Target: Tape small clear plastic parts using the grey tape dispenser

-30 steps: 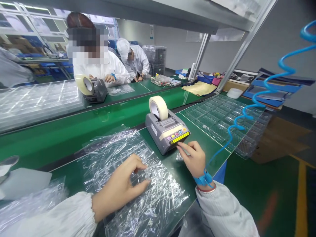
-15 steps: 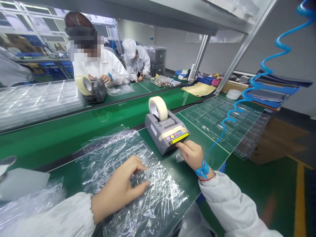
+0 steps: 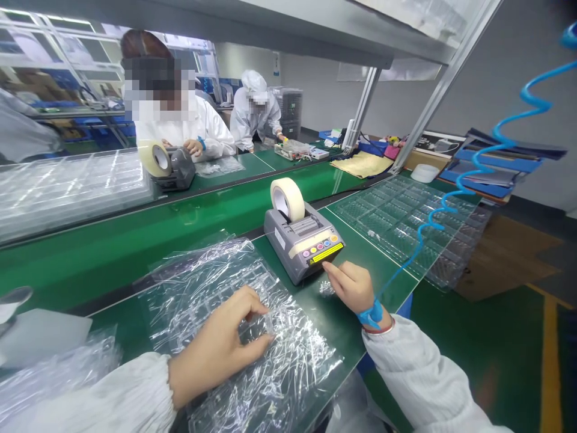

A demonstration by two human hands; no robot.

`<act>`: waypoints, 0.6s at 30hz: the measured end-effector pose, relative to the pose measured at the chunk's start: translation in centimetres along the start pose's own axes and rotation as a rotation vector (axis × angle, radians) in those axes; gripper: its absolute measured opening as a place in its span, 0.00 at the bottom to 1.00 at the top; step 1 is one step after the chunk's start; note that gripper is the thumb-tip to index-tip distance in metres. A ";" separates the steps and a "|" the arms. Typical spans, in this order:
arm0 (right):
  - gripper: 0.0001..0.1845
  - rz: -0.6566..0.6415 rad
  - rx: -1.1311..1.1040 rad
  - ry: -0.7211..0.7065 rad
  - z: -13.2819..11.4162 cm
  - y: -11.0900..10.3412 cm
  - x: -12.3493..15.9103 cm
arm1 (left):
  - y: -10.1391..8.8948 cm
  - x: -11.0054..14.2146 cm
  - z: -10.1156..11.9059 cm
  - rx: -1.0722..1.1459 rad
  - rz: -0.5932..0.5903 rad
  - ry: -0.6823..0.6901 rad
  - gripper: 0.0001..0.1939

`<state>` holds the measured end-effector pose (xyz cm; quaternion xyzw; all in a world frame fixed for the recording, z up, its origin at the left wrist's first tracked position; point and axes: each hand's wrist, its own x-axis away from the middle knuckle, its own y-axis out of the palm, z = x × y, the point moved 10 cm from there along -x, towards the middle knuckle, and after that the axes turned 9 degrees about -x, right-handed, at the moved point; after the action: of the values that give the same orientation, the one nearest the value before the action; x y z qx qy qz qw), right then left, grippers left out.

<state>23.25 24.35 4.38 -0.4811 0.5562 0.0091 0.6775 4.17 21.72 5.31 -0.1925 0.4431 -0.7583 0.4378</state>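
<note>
My left hand (image 3: 225, 340) rests over crinkled clear plastic film (image 3: 306, 355), its thumb and index finger curved and apart. Transparent plastic shows in the gap between them, with glare on it. Under the film lies a clear compartment tray (image 3: 229, 288). My right hand (image 3: 351, 285) is at the front of a grey tape dispenser (image 3: 293, 240), fingertips pinched just below its yellow warning label. What that pinch holds, if anything, is too small to make out. A roll of cream tape (image 3: 295, 201) stands in the dispenser. A blue wrist strap (image 3: 372, 314) circles my right wrist.
Clear trays (image 3: 396, 222) lie right of the dispenser. A coiled blue cord (image 3: 469, 174) runs down to my wrist. Across the green divider (image 3: 198, 210), a co-worker (image 3: 180, 132) sits by another tape dispenser (image 3: 174, 171). Plastic sheets (image 3: 58, 367) lie at lower left.
My right hand has shifted very slightly down, away from the dispenser's front. My left hand keeps its place. A co-worker farther back has moved to the right.
</note>
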 end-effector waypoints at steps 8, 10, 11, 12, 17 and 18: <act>0.11 -0.026 0.066 -0.114 -0.4 0.4 -0.5 | 0.2 0.0 0.2 0.033 -0.010 0.011 0.08; 0.10 -0.049 0.061 -0.151 -0.4 0.4 -0.8 | 0.2 0.0 0.3 0.043 -0.008 0.018 0.08; 0.10 -0.064 0.055 -0.171 -0.4 0.4 -1.0 | 0.2 0.0 0.3 0.048 -0.007 0.020 0.09; 0.10 -0.078 0.049 -0.191 -0.5 0.5 -1.1 | 0.2 0.0 0.3 0.051 -0.007 0.020 0.09; 0.10 -0.103 0.036 -0.246 -0.6 0.6 -1.7 | 0.5 0.0 0.0 0.065 -0.035 -0.011 0.08; 0.11 -0.102 0.034 -0.248 -0.6 0.7 -1.7 | 0.7 -0.1 -0.1 0.065 -0.046 -0.020 0.07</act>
<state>21.75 25.25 5.30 -0.4923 0.4431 0.0243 0.7488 4.44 21.70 4.69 -0.1956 0.4092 -0.7803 0.4306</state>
